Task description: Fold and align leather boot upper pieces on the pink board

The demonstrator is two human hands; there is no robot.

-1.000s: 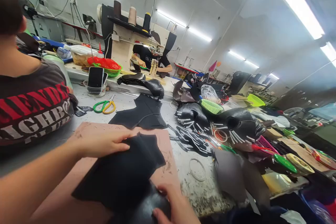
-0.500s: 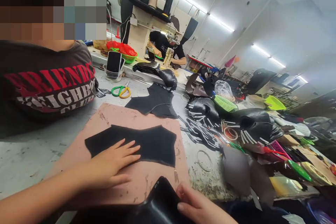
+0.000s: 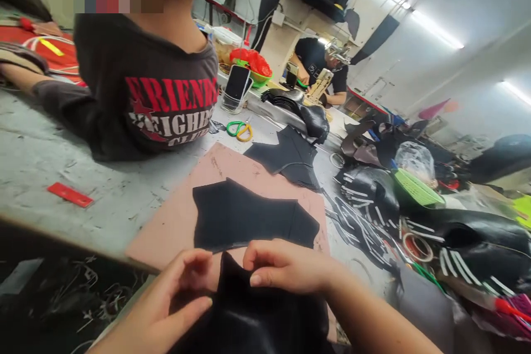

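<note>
A glossy black piece (image 3: 253, 321) lies at the bottom centre, its pointed tip rising between my hands. My right hand (image 3: 286, 265) pinches the edge of this piece just right of the tip. To the left of it, my left hand (image 3: 178, 293) is curved with thumb and fingers apart, beside the piece and with nothing visible between them. Just beyond both hands, a flat matte black panel (image 3: 249, 215) rests on the pink board (image 3: 166, 221). More dark cut panels (image 3: 286, 157) overlap the board's far edge.
A person in a dark shirt (image 3: 145, 88) sits at the left; another works at a sewing machine. Scissors (image 3: 239, 130), a phone in a clear container (image 3: 237, 86) and a red strip (image 3: 69, 194) are on the table. Black pieces with white strips (image 3: 365, 193) and a green basket (image 3: 417, 188) stand right.
My left hand has left the matte panel and come back beside the glossy piece. My right hand has moved left to its tip. The view has swung left, and the matte panel lies turned differently.
</note>
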